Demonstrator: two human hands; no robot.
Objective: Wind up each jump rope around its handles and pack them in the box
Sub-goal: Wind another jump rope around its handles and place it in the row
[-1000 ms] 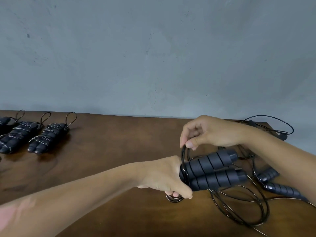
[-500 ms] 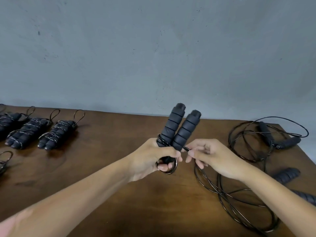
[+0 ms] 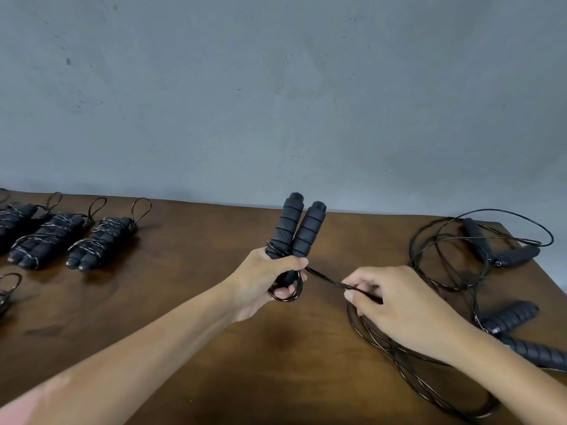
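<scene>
My left hand (image 3: 264,276) grips the lower ends of two black foam jump-rope handles (image 3: 296,230), held side by side and upright above the brown table (image 3: 190,271). A few turns of thin black rope circle their base, and a small loop hangs under my fingers. My right hand (image 3: 395,303) pinches the same rope (image 3: 325,278), which runs taut from the handles to my fingers. The loose remainder lies in coils (image 3: 408,363) under my right forearm. No box is in view.
Several wound rope bundles (image 3: 98,242) lie in a row at the far left. An unwound rope with handles (image 3: 503,256) lies tangled at the far right corner; two more loose handles (image 3: 511,317) lie near the right edge. A grey wall stands behind.
The handles swung from lying sideways at the right to upright at centre. My right hand then drew away rightward from the handles, pulling the rope taut.
</scene>
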